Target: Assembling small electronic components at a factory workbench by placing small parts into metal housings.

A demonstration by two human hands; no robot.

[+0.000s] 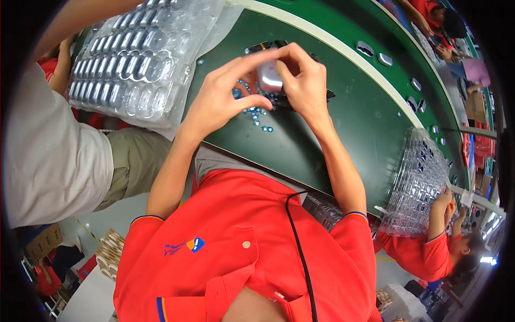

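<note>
Green desk (357, 137) and, past its pale rim, a green belt (338, 27) curve away beyond the right hand (289, 75), with co-workers on both sides. One silver case (269, 80) sits above the desk between the two hands. The right hand is closed on it, thumb pressed along its side, index finger arched over its far end. The left hand (228, 88) is curved wide open, thumb and forefinger well apart around the case; whether its hidden fingers touch the case cannot be told.

To do this well, the right hand probably needs a light, even pinch, since a smooth shell could slip or scuff. The left hand would serve best as a cupped guard close below, and the work is better held low, so that a drop does little harm.

Counted out: one case in hold; about seven belt cases (384, 59) to the right of the right hand; two clear-tray groups, a filled pile (185, 59) left of the left hand and a right-hand tray (413, 182) beside a red-shirted co-worker (416, 255). Blue bits (267, 129) under the hands number well over ten, too crowded to count exactly. Dark pieces (330, 95) beyond them are mostly hidden.
</note>
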